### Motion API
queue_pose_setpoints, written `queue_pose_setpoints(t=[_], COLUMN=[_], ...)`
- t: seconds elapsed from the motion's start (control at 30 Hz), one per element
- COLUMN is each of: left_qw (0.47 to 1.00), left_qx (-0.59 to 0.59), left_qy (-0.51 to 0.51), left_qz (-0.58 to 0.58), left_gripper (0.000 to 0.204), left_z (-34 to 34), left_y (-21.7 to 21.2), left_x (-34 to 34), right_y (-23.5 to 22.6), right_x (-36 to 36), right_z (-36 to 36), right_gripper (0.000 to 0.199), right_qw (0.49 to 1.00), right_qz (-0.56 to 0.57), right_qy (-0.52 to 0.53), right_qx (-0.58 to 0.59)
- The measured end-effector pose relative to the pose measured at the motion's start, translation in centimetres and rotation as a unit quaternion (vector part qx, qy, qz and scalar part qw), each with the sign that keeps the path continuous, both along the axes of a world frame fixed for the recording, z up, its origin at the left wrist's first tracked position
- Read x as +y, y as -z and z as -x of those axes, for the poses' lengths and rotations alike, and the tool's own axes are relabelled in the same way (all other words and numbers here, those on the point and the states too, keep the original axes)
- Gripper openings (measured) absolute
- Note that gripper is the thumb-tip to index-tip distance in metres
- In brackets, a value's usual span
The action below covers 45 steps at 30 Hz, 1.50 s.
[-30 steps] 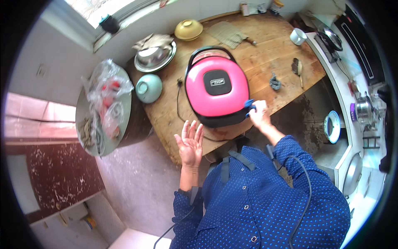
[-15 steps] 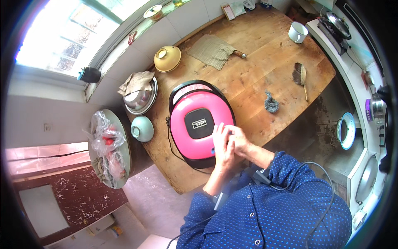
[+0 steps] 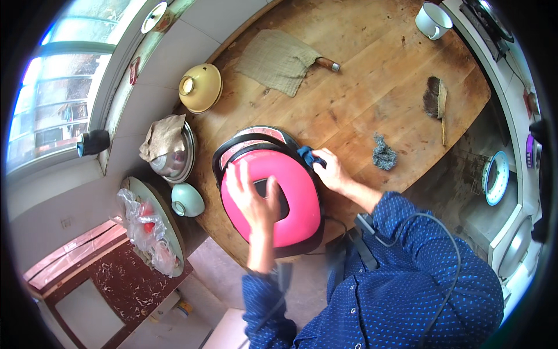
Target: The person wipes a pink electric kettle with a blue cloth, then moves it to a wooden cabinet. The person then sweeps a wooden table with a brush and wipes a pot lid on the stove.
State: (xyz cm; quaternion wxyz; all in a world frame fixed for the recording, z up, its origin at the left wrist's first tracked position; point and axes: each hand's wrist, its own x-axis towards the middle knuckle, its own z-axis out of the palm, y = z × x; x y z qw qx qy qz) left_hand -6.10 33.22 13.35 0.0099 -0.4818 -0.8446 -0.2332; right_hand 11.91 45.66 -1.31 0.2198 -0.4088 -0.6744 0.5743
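Observation:
A pink electric baking pan (image 3: 299,227) with a black handle loop (image 3: 256,141) at its far side stands on the wooden table, lid down. My left hand (image 3: 253,198) is over the lid with its fingers spread, partly covering the black centre panel (image 3: 283,203). It looks to be resting on the lid, though I cannot tell how firmly. At the pan's far right edge, beside the end of the handle loop, my right hand (image 3: 333,172) pinches a dark blue cloth (image 3: 306,156). A black cord comes out by the pan's near right side.
Right of the pan lie a steel scouring pad (image 3: 384,156) and a brush (image 3: 436,100). Farther off are a cloth-covered cleaver (image 3: 279,61) and a white mug (image 3: 433,22). Along the left stand a yellow bowl (image 3: 203,93), a metal basin (image 3: 185,157) and a pale green bowl (image 3: 190,201).
My hands were together over the lid's near right part. They have parted: the left moved leftward across the lid, the right to the far right edge with the cloth. The view has shifted.

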Motion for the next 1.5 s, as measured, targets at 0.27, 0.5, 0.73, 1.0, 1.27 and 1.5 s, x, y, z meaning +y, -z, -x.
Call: queue_pose_setpoints(t=[0.27, 0.5, 0.73, 1.0, 1.27, 1.5], left_qw=[0.973, 0.983, 0.975, 0.971, 0.968, 0.968], left_qx=[-0.015, 0.049, 0.043, 0.063, 0.067, 0.065], left_qy=[0.071, 0.051, 0.044, 0.038, 0.054, 0.068], left_qz=[0.221, 0.167, 0.214, 0.226, 0.237, 0.232], left_gripper=[0.057, 0.048, 0.047, 0.050, 0.050, 0.055], left_z=[13.0, 12.6, 12.6, 12.4, 12.1, 12.4], left_y=[2.6, 4.4, 4.7, 4.8, 4.8, 5.1], left_x=[8.0, 7.4, 7.8, 7.8, 7.4, 7.1], right_y=[1.7, 0.7, 4.7, 5.0, -2.0, -1.8], right_x=[9.2, 5.2, 10.4, -1.1, -10.9, -2.7], right_z=[9.9, 1.1, 12.5, 0.7, -5.3, 0.3], right_gripper=[0.030, 0.020, 0.052, 0.038, 0.049, 0.034], right_qw=[0.986, 0.981, 0.987, 1.000, 0.982, 0.997], right_qz=[-0.098, -0.069, -0.025, 0.021, 0.173, -0.033], right_qy=[-0.127, -0.160, -0.115, -0.008, 0.026, 0.008], right_qx=[0.041, 0.084, 0.111, -0.005, -0.077, 0.064])
